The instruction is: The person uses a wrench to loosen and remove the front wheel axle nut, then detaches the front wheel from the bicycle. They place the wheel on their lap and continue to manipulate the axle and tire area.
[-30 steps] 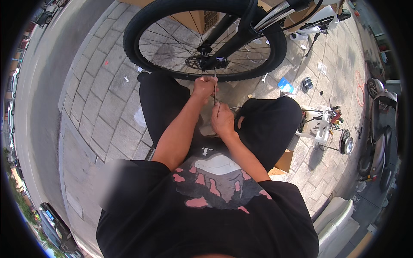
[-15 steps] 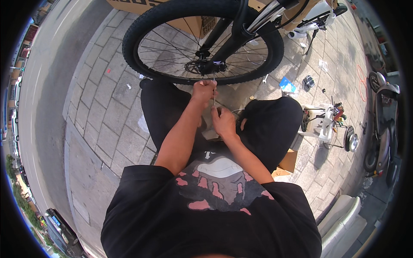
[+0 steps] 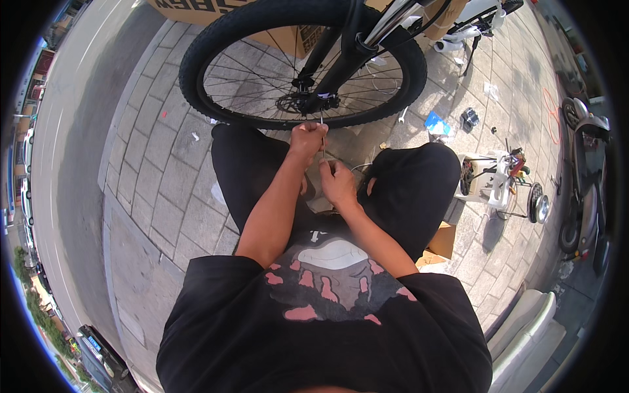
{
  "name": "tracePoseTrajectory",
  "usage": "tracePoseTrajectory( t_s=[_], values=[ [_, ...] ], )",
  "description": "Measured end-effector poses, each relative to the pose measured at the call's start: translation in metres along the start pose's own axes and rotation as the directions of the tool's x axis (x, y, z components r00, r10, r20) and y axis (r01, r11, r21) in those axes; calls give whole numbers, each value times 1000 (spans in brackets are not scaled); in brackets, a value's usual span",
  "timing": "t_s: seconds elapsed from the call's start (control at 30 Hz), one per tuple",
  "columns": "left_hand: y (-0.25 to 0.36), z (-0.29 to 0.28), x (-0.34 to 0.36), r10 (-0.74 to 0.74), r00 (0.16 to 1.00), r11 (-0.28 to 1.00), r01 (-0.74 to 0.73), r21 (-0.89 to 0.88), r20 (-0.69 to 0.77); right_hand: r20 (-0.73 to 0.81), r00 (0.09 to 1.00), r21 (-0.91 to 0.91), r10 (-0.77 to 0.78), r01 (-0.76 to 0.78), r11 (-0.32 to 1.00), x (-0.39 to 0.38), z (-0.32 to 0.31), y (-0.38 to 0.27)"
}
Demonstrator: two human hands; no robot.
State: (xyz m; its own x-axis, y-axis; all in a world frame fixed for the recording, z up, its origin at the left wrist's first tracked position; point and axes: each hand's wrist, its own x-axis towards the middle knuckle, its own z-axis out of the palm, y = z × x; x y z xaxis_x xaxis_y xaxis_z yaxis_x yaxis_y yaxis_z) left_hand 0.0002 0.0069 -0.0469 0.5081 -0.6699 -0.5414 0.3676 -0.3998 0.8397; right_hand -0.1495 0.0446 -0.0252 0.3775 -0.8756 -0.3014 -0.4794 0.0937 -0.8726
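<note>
I sit cross-legged before a bicycle front wheel with a black tire (image 3: pixel 411 75) and a black fork (image 3: pixel 345 69). My left hand (image 3: pixel 307 139) grips a thin silver rod (image 3: pixel 323 150) just below the tire's near edge. My right hand (image 3: pixel 337 185) pinches the rod lower down, nearer my body. The rod runs upward toward the hub (image 3: pixel 304 98) and the disc brake rotor (image 3: pixel 288 103); whether its tip touches anything there I cannot tell.
Cardboard boxes (image 3: pixel 185 9) lie behind the wheel. To the right are a small wrench (image 3: pixel 402 115), a blue packet (image 3: pixel 436 124), a white tool container (image 3: pixel 485 183), another cardboard box (image 3: pixel 437 247) and parked scooters (image 3: pixel 576 196). A road (image 3: pixel 69 111) runs along the left.
Both hands, still on the rod, sit slightly lower in the view than a second ago. My right fingers have shifted a little on it. The wheel appears slightly shifted left with the camera.
</note>
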Motion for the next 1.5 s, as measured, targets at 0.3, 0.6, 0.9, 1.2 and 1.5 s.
tracePoseTrajectory(
  t_s=[0.3,0.6,0.9,1.2,1.5],
  values=[
    [5,0,-4,-15,1000,1000,15,3,6,59,915,-472,-399,378,797,-10,-15,-19],
    [11,1,-4,-76,996,989,81,-124,48,476,795,775,376,-581,247,15,11,26],
    [14,5,-6,-55,998,998,55,-15,1,-35,993,-230,-113,102,968,-1,-13,-3],
    [14,4,-4,-67,998,998,68,-18,8,25,965,-405,-262,250,879,-2,-9,-10],
    [4,-2,2,-80,995,995,83,-47,62,488,812,797,320,-564,217,3,11,-3]
  ],
)
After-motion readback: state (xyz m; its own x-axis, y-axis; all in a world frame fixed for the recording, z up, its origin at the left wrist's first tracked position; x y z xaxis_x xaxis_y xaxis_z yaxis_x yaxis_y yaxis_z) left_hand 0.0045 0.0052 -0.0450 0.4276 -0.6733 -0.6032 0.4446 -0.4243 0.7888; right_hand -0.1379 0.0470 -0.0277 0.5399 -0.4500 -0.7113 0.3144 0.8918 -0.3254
